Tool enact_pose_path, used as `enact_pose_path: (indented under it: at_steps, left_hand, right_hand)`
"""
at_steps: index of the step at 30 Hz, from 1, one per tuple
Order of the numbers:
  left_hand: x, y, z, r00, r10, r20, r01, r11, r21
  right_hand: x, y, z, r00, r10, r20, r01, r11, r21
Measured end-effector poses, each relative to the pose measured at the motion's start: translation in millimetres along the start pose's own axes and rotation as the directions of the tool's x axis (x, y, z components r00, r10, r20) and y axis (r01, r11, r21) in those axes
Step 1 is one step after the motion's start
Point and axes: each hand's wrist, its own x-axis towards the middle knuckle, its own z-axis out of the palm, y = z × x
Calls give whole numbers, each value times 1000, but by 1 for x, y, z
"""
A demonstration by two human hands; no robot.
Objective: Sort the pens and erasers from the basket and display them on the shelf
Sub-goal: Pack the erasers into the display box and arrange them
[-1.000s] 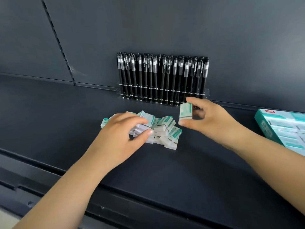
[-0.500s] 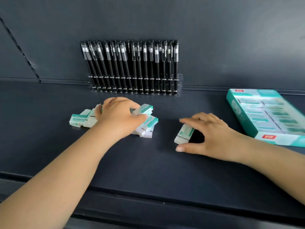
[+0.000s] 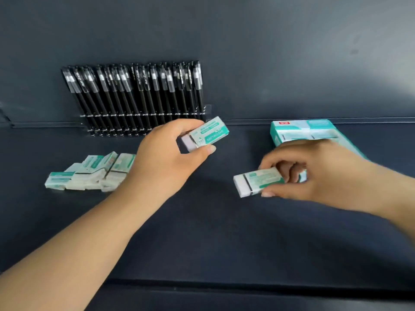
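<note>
Leaning in a row against the far wall, black pens (image 3: 137, 97) stand in a clear rack (image 3: 148, 115) on the dark shelf (image 3: 202, 232). A heap of erasers (image 3: 89, 173) lies at the left, partly hidden behind the left wrist. A teal box (image 3: 305, 131) lies at the far right, its near part covered by the right hand (image 3: 314, 171). Both forearms reach in from the near edge. The left hand (image 3: 166, 158) is raised above the shelf, thumb and fingers pinching one eraser (image 3: 205, 134) by its long sides. The right hand, fingers curled, grips a second eraser (image 3: 258, 181) low over the shelf; whether it touches the shelf is unclear.
</note>
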Motion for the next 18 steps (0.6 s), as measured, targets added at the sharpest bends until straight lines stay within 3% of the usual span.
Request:
enact_pose_path:
  at_steps: [4, 8, 13, 18]
  left_hand:
    - [13, 23, 39, 995, 31, 100, -16, 990, -140]
    - [26, 40, 86, 988, 110, 106, -104, 993, -56]
    - [50, 49, 133, 992, 44, 119, -35, 996, -78]
    - [60, 35, 150, 992, -6, 126, 13, 998, -56]
  right_hand:
    - [-22, 46, -42, 956, 237, -175, -212, 966, 151]
    - [-27, 103, -68, 889, 417, -191, -354, 889, 290]
    - [-8, 124, -66, 909, 402, -111, -404, 915, 11]
    - [13, 127, -49, 957, 291, -13, -289, 944, -158]
